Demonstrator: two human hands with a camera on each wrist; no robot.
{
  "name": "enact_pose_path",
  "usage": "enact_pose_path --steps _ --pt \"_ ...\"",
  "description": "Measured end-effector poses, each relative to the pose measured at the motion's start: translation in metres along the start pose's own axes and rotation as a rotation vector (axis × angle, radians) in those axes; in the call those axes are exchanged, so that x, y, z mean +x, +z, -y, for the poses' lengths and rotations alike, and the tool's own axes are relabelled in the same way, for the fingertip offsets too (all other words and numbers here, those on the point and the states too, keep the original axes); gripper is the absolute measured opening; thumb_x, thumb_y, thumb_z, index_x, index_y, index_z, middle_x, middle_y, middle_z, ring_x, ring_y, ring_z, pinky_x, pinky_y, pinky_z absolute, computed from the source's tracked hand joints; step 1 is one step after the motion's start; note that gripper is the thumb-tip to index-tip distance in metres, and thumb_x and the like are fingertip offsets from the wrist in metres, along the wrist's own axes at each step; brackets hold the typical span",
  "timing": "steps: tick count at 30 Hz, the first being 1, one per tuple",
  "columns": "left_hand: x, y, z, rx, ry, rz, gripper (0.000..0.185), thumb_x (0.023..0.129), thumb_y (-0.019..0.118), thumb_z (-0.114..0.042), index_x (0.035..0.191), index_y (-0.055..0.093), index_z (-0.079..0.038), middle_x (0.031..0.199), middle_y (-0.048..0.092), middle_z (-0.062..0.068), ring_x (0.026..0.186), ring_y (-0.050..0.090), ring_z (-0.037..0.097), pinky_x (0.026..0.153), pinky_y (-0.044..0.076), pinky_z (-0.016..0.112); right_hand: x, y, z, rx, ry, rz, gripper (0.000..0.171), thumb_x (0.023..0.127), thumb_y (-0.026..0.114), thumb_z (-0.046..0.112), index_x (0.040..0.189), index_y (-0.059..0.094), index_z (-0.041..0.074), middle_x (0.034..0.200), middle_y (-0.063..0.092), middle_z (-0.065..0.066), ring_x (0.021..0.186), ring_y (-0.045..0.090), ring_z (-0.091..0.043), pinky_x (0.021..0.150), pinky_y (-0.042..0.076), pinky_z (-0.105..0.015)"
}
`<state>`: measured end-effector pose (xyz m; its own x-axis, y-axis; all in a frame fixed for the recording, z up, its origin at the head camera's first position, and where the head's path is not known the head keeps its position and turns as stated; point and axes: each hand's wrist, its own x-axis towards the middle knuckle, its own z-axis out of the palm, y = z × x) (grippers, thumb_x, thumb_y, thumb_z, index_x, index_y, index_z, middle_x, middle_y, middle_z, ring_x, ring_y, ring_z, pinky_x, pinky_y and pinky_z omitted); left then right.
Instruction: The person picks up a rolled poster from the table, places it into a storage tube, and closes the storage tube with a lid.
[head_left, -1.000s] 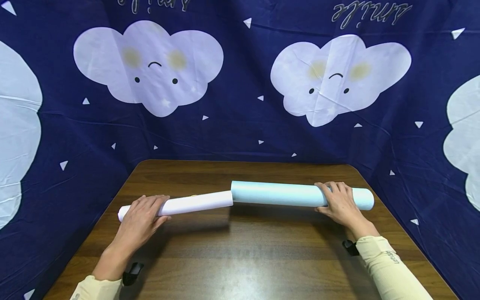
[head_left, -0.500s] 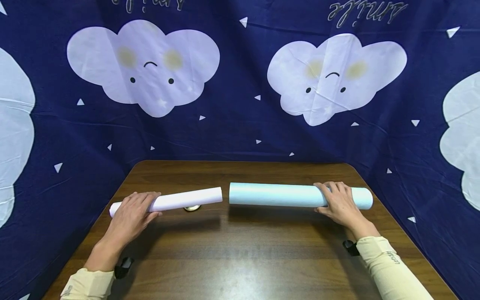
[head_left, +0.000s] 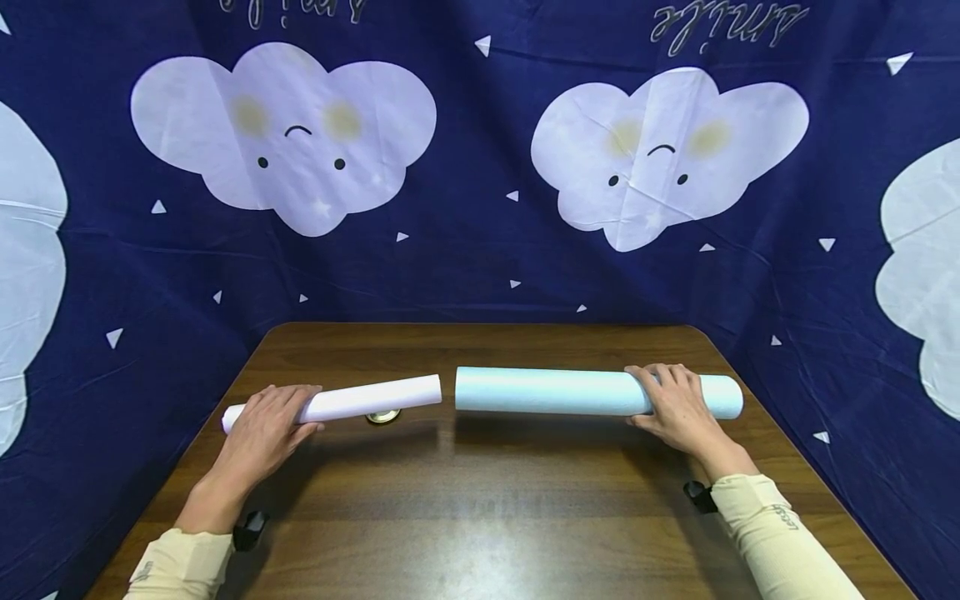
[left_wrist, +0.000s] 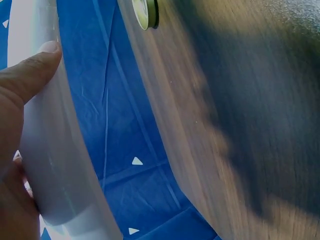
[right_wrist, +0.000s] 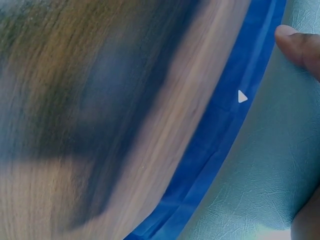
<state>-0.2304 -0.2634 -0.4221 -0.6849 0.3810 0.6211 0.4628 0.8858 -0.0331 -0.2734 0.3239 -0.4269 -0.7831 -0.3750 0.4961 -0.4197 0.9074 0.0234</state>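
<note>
Navy cloud-print backdrop, wooden worktop [head_left: 480, 517]. Left hand [head_left: 266, 429] curls round outer end of white paper roll [head_left: 375, 398], lifted; right hand [head_left: 675, 408] grips pale blue tube [head_left: 547, 390] near far end. Both judged light, crushable; hold gently near ends.

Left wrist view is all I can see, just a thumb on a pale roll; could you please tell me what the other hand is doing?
Observer: The right hand grips a thicker light blue roll, near its right end.
Operator: Thank you. Do the two rolls touch?
Observer: No, a small gap separates the blue roll from the white roll in the left hand.
Operator: Is the white roll level?
Observer: It tilts, inner end raised above the table.
</note>
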Motion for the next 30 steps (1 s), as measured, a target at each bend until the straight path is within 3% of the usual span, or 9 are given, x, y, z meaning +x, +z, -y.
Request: enact_pose_path --steps 5,17,30 --pt "0.003 0.002 -0.001 0.001 0.001 0.025 0.058 0.067 0.081 -0.021 0.117 0.058 -0.004 0.107 0.067 0.016 0.099 0.062 0.036 0.089 0.043 0.058 0.000 0.001 0.002 -0.001 -0.009 0.000 0.082 0.059 0.088 0.033 0.129 0.049 0.014 0.111 0.057 -0.018 0.105 0.048 -0.043 0.095 0.030 -0.061" --pt "0.009 0.010 -0.006 -0.007 0.050 0.001 0.055 0.067 0.078 -0.022 0.116 0.059 -0.004 0.106 0.067 0.015 0.098 0.062 0.036 0.088 0.044 0.057 0.000 0.003 0.003 0.005 -0.011 -0.006 0.083 0.058 0.088 0.034 0.129 0.049 0.014 0.110 0.057 -0.018 0.104 0.048 -0.042 0.095 0.030 -0.060" --pt "0.015 0.013 -0.011 -0.005 0.060 0.011 0.055 0.069 0.080 -0.025 0.116 0.059 -0.003 0.107 0.067 0.015 0.098 0.062 0.035 0.090 0.043 0.057 -0.001 0.005 0.004 0.010 -0.014 -0.010 0.083 0.058 0.088 0.035 0.129 0.050 0.015 0.111 0.057 -0.017 0.104 0.049 -0.042 0.094 0.031 -0.060"
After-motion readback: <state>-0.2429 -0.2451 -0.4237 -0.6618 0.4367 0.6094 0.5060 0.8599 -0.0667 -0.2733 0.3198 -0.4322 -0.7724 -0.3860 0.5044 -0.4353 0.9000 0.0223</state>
